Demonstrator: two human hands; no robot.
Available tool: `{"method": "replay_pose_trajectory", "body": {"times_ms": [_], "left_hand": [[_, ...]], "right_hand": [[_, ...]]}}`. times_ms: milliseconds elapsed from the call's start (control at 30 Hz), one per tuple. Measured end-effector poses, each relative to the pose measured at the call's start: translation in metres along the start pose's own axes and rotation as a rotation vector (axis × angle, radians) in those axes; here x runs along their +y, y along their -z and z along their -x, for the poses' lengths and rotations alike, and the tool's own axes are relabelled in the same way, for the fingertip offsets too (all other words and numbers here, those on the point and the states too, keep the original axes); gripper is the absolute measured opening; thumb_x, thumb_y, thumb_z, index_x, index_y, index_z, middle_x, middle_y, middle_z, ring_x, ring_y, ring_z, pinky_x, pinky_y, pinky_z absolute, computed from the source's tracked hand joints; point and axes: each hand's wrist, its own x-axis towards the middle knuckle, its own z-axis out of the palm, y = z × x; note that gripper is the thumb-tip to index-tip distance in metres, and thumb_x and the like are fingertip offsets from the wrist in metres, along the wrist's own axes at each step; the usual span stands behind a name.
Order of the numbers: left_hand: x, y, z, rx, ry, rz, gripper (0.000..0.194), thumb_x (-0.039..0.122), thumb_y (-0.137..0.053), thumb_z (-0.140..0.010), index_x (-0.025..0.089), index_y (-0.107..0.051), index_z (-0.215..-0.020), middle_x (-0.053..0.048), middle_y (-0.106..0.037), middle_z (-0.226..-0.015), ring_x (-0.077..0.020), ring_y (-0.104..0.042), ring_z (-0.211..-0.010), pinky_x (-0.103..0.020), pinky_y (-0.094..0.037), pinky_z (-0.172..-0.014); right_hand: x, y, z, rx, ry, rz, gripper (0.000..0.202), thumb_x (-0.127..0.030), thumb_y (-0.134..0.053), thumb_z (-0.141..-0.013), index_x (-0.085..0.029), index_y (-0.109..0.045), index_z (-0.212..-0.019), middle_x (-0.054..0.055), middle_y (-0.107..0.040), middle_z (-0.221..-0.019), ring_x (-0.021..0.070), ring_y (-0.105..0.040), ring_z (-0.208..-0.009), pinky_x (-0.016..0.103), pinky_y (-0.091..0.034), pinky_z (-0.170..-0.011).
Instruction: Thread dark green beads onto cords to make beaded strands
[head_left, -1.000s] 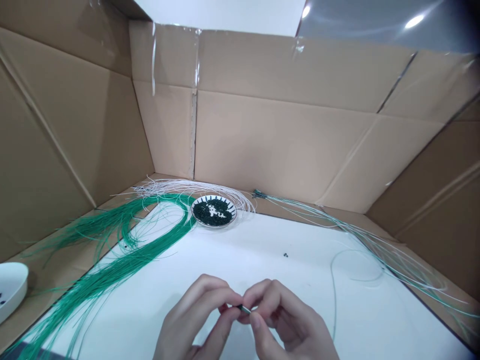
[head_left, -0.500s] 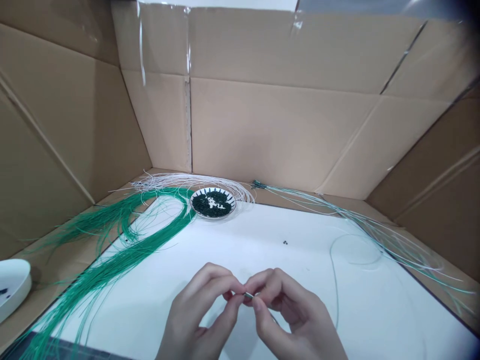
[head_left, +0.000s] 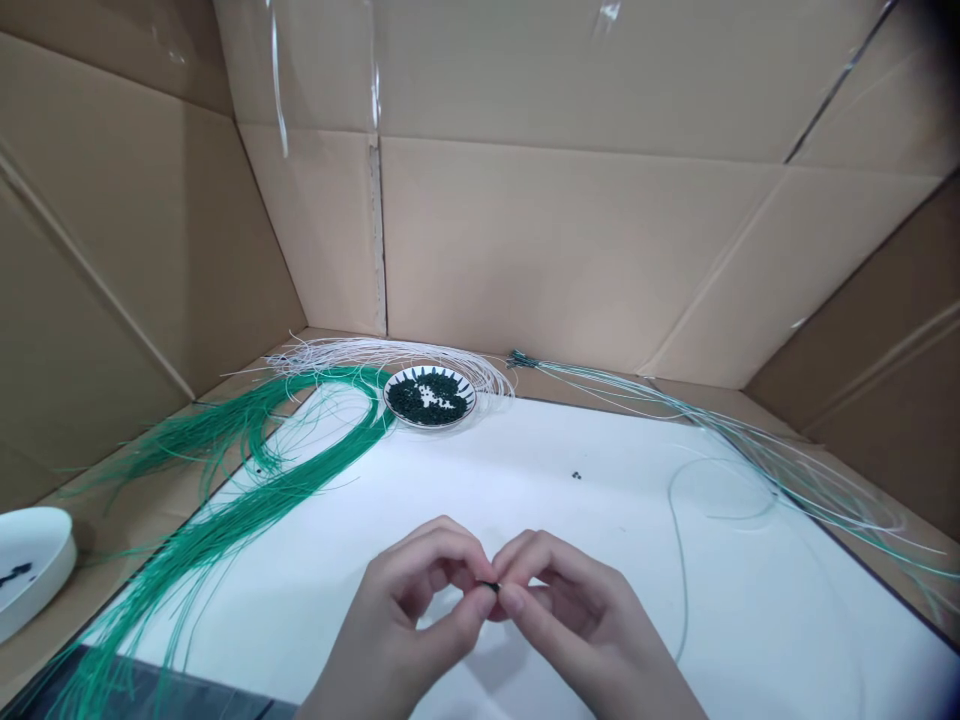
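My left hand (head_left: 420, 610) is closed in a pinch over the white board, thumb and forefinger on a small black piece (head_left: 489, 585). Pressed against it from the other side is my right hand (head_left: 574, 615), also pinched, with its fingertips touching the left ones. The right fingers cover the strand they grip; a pale green wire (head_left: 681, 570) curves on the board beside that hand. Beyond my hands lies a little group of tiny black beads (head_left: 577, 475). A striped-rim dish (head_left: 390, 395) farther back holds many more dark beads.
Long green wires (head_left: 262, 515) sweep along the left, with white wires (head_left: 360, 352) behind them. A tied bundle of pale wires (head_left: 675, 405) runs along the right back edge. At far left stands a white bowl (head_left: 45, 585) with black bits. Cardboard walls (head_left: 525, 240) enclose the board (head_left: 495, 450).
The pinched fingertips have come closer together, and the greenish strand that showed between them is now mostly hidden, with a black piece visible. The view has tilted slightly downward.
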Motion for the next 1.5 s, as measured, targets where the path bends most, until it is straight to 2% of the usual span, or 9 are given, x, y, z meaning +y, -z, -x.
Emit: {"method": "replay_pose_trajectory", "body": {"times_ms": [133, 300, 500, 733, 933, 1033, 1167, 1300, 1500], "left_hand": [[-0.004, 0.005, -0.003, -0.088, 0.094, 0.115, 0.009, 0.014, -0.071, -0.086, 0.022, -0.073, -0.085, 0.001, -0.066, -0.082, -0.0115, -0.062, -0.072, -0.018, -0.049, -0.066], [-0.004, 0.006, -0.003, -0.011, 0.098, 0.077, 0.01, 0.013, -0.07, -0.085, 0.021, -0.073, -0.081, 0.002, -0.066, -0.076, -0.0118, -0.061, -0.07, -0.018, -0.048, -0.066], [-0.001, 0.007, -0.006, -0.021, 0.091, -0.039, 0.009, 0.016, -0.07, -0.085, 0.02, -0.072, -0.078, 0.002, -0.062, -0.073, -0.0122, -0.055, -0.067, -0.02, -0.045, -0.066], [0.0, 0.001, -0.006, -0.009, 0.138, 0.01, 0.009, 0.02, -0.071, -0.084, 0.018, -0.071, -0.075, 0.0, -0.063, -0.074, -0.014, -0.057, -0.069, -0.022, -0.045, -0.066], [-0.001, 0.007, -0.006, 0.015, 0.113, -0.018, 0.009, 0.02, -0.069, -0.085, 0.018, -0.069, -0.076, 0.001, -0.061, -0.072, -0.0137, -0.057, -0.066, -0.022, -0.045, -0.064], [0.001, 0.008, -0.005, 0.073, 0.112, 0.0, 0.009, 0.02, -0.069, -0.085, 0.019, -0.069, -0.076, 0.002, -0.06, -0.07, -0.0132, -0.058, -0.065, -0.021, -0.046, -0.064], [0.005, 0.002, -0.003, 0.112, 0.109, 0.059, 0.009, 0.017, -0.071, -0.082, 0.02, -0.071, -0.073, 0.003, -0.061, -0.07, -0.0119, -0.058, -0.065, -0.019, -0.046, -0.064], [0.006, -0.003, -0.003, 0.082, 0.119, 0.132, 0.009, 0.018, -0.073, -0.083, 0.019, -0.072, -0.074, 0.002, -0.065, -0.07, -0.0119, -0.061, -0.068, -0.018, -0.049, -0.065], [0.007, -0.009, -0.002, 0.166, 0.113, 0.271, 0.005, 0.021, -0.082, -0.076, 0.02, -0.077, -0.077, 0.002, -0.07, -0.076, -0.0112, -0.065, -0.069, -0.017, -0.052, -0.067]], "right_hand": [[0.002, 0.001, 0.0, -0.022, 0.017, -0.064, 0.019, -0.036, -0.077, -0.087, -0.021, -0.074, -0.076, 0.002, -0.071, -0.081, 0.0134, -0.066, -0.076, 0.022, -0.054, -0.073], [0.005, 0.001, -0.001, 0.026, 0.057, 0.013, 0.018, -0.035, -0.077, -0.087, -0.021, -0.073, -0.076, 0.001, -0.07, -0.079, 0.0133, -0.064, -0.076, 0.021, -0.053, -0.072], [0.002, -0.001, 0.0, 0.079, 0.079, 0.127, 0.015, -0.027, -0.074, -0.086, -0.022, -0.071, -0.072, 0.0, -0.068, -0.076, 0.0126, -0.063, -0.075, 0.018, -0.053, -0.069], [0.0, -0.008, 0.001, 0.146, 0.078, 0.224, 0.004, -0.024, -0.071, -0.082, -0.023, -0.07, -0.078, -0.001, -0.068, -0.078, 0.0134, -0.066, -0.074, 0.02, -0.056, -0.071], [-0.001, 0.0, 0.003, 0.181, 0.098, 0.338, 0.012, -0.024, -0.071, -0.079, -0.022, -0.064, -0.069, 0.0, -0.066, -0.072, 0.0163, -0.065, -0.071, 0.025, -0.056, -0.07], [-0.005, 0.003, 0.004, 0.207, 0.059, 0.321, 0.008, -0.026, -0.074, -0.077, -0.022, -0.068, -0.073, 0.0, -0.067, -0.074, 0.0171, -0.066, -0.072, 0.025, -0.058, -0.07], [-0.003, -0.006, 0.003, 0.221, 0.045, 0.23, 0.008, -0.028, -0.077, -0.078, -0.024, -0.074, -0.083, 0.001, -0.071, -0.081, 0.0164, -0.069, -0.072, 0.025, -0.059, -0.072], [0.002, -0.015, 0.001, 0.177, 0.087, 0.207, 0.015, -0.033, -0.073, -0.084, -0.021, -0.072, -0.076, 0.002, -0.069, -0.075, 0.0176, -0.068, -0.073, 0.025, -0.057, -0.072], [0.007, -0.016, 0.0, 0.201, 0.142, 0.136, 0.026, -0.042, -0.071, -0.087, -0.021, -0.064, -0.073, 0.003, -0.069, -0.08, 0.0173, -0.066, -0.076, 0.025, -0.056, -0.071]]}}
